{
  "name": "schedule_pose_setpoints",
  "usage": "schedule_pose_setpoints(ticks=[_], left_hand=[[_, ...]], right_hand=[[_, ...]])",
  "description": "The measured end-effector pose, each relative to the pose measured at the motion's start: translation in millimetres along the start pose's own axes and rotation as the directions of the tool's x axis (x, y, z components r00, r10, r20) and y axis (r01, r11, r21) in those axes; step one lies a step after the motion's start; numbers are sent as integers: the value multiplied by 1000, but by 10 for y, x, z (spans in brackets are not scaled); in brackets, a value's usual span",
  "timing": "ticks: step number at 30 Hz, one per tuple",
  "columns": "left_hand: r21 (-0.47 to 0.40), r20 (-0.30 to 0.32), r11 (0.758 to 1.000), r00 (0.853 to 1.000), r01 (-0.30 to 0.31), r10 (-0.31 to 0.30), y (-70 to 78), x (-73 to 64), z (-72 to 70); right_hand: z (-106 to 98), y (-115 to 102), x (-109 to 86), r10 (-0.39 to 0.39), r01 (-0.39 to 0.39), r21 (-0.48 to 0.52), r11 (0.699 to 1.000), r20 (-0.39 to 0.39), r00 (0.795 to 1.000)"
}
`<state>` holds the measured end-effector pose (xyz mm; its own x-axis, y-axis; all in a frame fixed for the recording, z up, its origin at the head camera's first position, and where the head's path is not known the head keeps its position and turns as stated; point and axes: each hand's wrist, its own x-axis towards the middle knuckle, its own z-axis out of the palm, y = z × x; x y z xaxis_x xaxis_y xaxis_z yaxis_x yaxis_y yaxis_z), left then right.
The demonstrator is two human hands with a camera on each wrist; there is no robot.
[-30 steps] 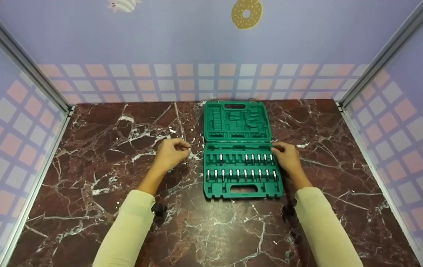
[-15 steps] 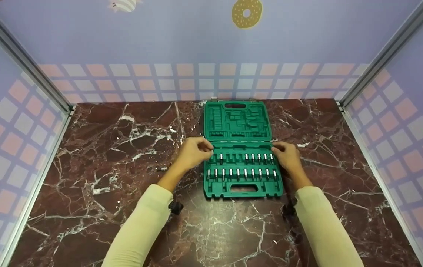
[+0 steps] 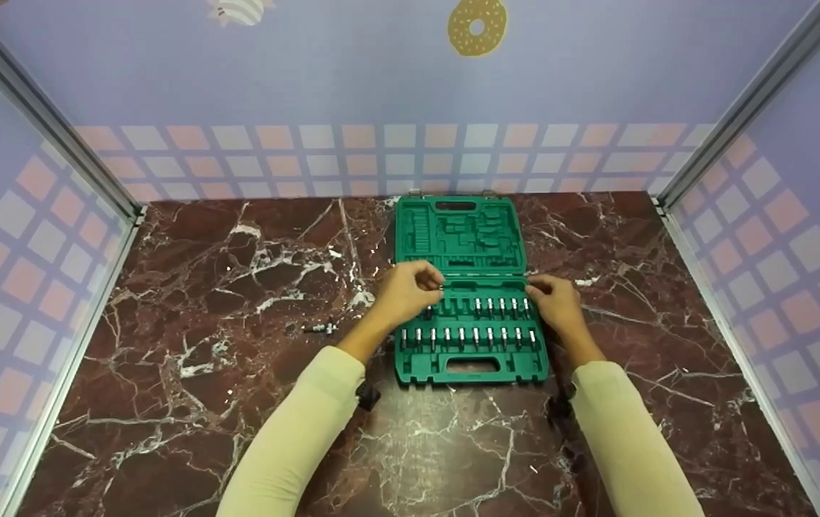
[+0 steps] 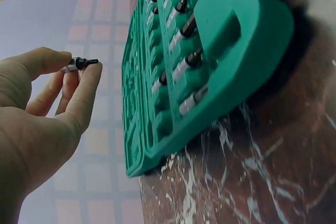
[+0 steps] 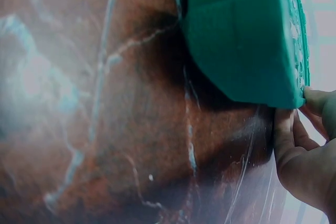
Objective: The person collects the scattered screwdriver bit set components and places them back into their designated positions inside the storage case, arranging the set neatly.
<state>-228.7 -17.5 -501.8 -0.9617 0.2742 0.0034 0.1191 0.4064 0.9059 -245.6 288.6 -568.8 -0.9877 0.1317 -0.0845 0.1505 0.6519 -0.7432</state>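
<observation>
A green tool case [image 3: 421, 368] lies unfolded on the marble-patterned table, its moulded lid [image 3: 462, 224] toward the back wall. Several bit sockets [image 3: 461, 337], silver with dark tips, stand in two rows of its slots; the back row has gaps. Over the left part of that row, my left hand [image 3: 406, 293] pinches one bit socket [image 4: 79, 64] between thumb and fingertip. The left wrist view shows it held apart from the case. At the case's right edge, near the hinge, my right hand [image 3: 558, 303] grips the rim with thumb and fingers, also seen in the right wrist view.
Loose bit sockets [image 3: 321, 328] lie on the table left of the case, close to my left forearm. Purple panels with pink and white squares stand behind and on both sides of the table [image 3: 238, 431].
My left hand has moved right, from the table beside the case to above its back row, carrying the pinched bit socket. The loose ones have come into view. My right hand stays put.
</observation>
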Motion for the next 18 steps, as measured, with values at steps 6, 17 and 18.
schedule_pose_setpoints(ticks=[6,17,18], left_hand=[[2,40,1000,999,5,-5,34,88,146],[141,89,989,995,40,-53,-7,256,354],[159,89,987,995,38,-52,-10,269,369]], right_hand=[[4,17,-7,-18,18,-1,1000,-7,1000],[9,11,10,-21,21,-4,1000,-17,1000],[11,11,10,-19,19,-2,1000,-18,1000]])
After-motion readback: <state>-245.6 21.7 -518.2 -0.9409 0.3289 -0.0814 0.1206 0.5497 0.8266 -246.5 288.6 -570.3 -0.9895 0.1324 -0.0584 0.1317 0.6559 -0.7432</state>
